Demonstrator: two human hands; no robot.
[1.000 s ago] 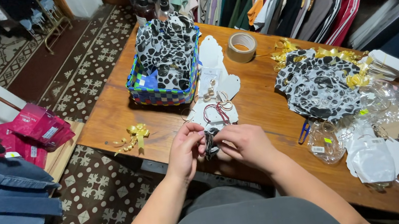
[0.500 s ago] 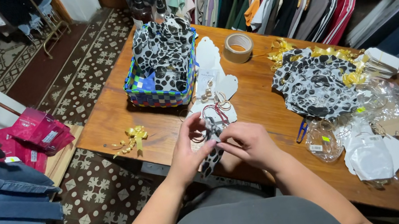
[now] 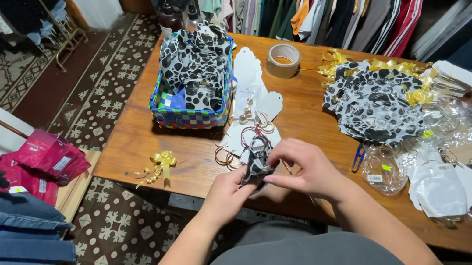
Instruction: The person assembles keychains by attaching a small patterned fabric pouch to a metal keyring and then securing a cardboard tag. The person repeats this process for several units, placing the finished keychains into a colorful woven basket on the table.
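Observation:
Both of my hands meet over the near edge of the wooden table (image 3: 138, 140). My left hand (image 3: 224, 194) and my right hand (image 3: 306, 170) pinch a small black-and-white spotted fabric piece (image 3: 254, 159) between their fingertips. Just beyond it lie white card tags (image 3: 250, 81) with hoop earrings and thin cords (image 3: 255, 127). A gold ribbon bow (image 3: 159, 163) rests on the table to the left of my hands.
A blue woven basket (image 3: 190, 115) full of spotted fabric pieces stands at the back left. A tape roll (image 3: 284, 59) lies mid-table. A heap of spotted pieces (image 3: 375, 108), gold bows, clear bags and white tags (image 3: 441, 190) fill the right. Clothes racks surround the table.
My hands have stayed at the table's near edge, turning the spotted piece between the fingers. The camera view shifted slightly. Nothing else on the table moved.

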